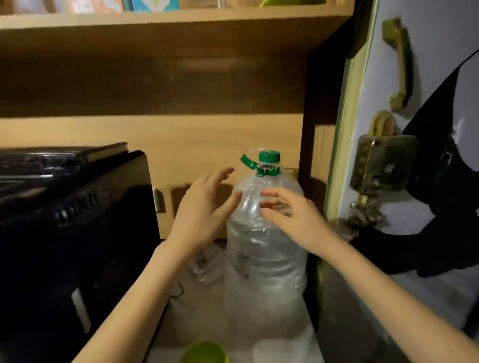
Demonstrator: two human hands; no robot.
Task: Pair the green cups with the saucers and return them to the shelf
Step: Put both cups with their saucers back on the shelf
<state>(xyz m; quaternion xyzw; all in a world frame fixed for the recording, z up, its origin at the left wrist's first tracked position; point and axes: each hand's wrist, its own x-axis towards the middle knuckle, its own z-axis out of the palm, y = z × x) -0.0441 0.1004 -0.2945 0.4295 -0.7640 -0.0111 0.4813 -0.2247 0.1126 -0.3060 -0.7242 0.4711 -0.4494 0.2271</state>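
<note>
2 bare hands are raised in front of a big clear plastic bottle [264,248] that stands on the counter [181,318]. The left hand [204,207] is on the left side of the bottle's shoulder, with its fingers spread and a little curved, the palm turned to the bottle; its fingertips are close to the plastic, but I cannot tell if they touch it. The right hand [293,215] is on the right side at the same height, fingers also spread and bent, and its fingertips lie over the front of the bottle. Neither hand holds anything.

The bottle has a green cap [269,156] and a green carry handle [248,162] that hangs from the neck to the left. To the left of the bottle stands a black appliance [64,220]. Behind is a wooden shelf unit [155,33], and on its top board, at the upper edge of the view, a piece of something green [285,2] is visible; it is too cut off to say what it is.

1 green cup [204,352] is at the bottom edge of the view, on the counter just in front of the bottle and below the hands, apart from both. To the right is a pale door [388,77] with a brass handle [398,62] and a lock [383,165], and a dark cloth [445,181] hangs over it.
</note>
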